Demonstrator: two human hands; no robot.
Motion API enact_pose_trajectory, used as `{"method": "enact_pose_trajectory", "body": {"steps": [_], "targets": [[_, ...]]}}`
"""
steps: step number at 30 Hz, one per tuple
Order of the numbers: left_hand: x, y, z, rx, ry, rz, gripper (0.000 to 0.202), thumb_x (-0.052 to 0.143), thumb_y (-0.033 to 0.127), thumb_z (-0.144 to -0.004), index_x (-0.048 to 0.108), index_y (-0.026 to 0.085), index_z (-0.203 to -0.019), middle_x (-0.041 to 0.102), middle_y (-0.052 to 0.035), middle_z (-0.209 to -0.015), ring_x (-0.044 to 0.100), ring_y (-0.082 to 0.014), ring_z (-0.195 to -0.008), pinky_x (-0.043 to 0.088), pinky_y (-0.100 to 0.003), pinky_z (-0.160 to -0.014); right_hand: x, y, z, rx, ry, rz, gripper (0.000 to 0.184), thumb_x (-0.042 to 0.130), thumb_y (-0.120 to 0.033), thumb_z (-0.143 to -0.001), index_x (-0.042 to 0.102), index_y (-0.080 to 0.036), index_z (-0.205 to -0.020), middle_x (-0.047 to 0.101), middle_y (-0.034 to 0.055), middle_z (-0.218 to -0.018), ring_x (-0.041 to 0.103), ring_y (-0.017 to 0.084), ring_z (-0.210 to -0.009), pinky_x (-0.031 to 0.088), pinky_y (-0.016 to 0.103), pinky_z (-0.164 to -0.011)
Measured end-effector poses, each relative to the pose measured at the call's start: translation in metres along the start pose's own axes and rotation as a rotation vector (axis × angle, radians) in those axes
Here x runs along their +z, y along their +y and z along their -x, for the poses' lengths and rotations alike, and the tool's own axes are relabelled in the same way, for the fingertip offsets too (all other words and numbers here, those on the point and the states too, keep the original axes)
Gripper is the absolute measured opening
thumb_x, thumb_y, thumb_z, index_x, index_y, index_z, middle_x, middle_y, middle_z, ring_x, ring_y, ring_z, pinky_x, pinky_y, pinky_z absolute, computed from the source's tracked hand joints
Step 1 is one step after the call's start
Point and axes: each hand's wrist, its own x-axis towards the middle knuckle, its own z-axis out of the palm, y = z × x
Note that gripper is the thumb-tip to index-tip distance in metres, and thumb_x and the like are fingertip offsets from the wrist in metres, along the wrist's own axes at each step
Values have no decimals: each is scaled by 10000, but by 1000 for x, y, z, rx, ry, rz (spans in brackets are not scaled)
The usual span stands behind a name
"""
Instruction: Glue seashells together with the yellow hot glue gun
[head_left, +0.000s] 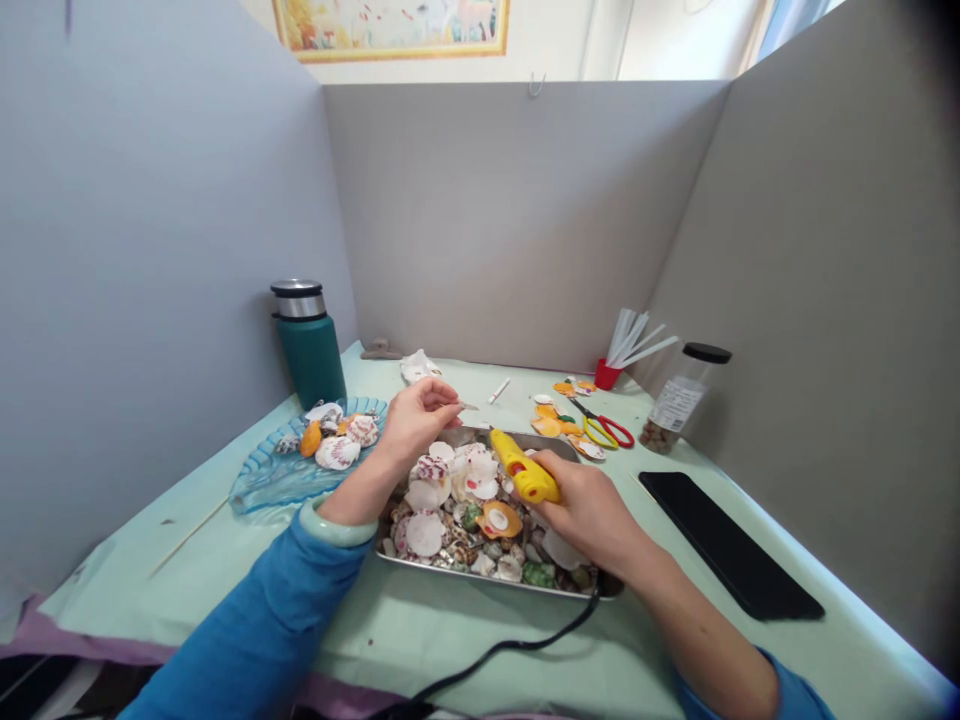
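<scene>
R hand (589,508) round glue gun (519,465)

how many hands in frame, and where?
2: left hand by the tray's far left, pinching a small piece; right hand over the tray's right side, gripping the yellow glue gun. No others visible.

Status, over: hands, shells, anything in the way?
Right hand gripping yellow glue gun. Left hand pinching small pale piece, too small to identify. Shells heaped in metal tray. Black cord on near side; hands look unblocked.
</scene>
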Motion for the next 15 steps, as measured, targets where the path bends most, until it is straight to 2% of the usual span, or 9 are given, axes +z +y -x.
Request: {"method": "enact_pose_trajectory", "body": {"steps": [2, 5, 11, 15], "targets": [[0, 1, 0, -14, 2, 7, 161, 668, 164, -631, 541, 137, -725, 623, 4, -643, 611, -98, -519, 499, -215, -538, -2, 0, 1, 16, -35, 122, 245, 548, -239, -749, 545, -234, -994, 649, 17, -899, 584, 186, -769, 309, 254, -608], [0, -1, -1, -24, -11, 20, 173, 674, 168, -626, 541, 133, -731, 621, 7, -629, 609, -98, -513, 495, -209, -527, -4, -2, 2, 23, -69, 236, 309, 570, -281, -747, 545, -240, -1052, 639, 39, -978, 591, 211, -831, 312, 273, -628], [0, -3, -1, -45, -72, 27, 186, 684, 175, -620, 549, 128, -740, 621, 0, -640, 613, -103, -521, 504, -217, -533, -16, -5, 3, -95, -142, 213, 329, 591, -484, -761, 584, -225, -964, 616, 45, -935, 561, 215, -867, 353, 289, -683], [0, -1, -1, -49, -90, 29, 183, 685, 169, -615, 552, 129, -735, 617, 2, -630, 613, -106, -513, 504, -221, -527, -30, -7, -2, -108, -107, 218, 327, 535, -500, -808, 607, -209, -937, 620, 54, -907, 554, 213, -868, 367, 298, -706]]}}
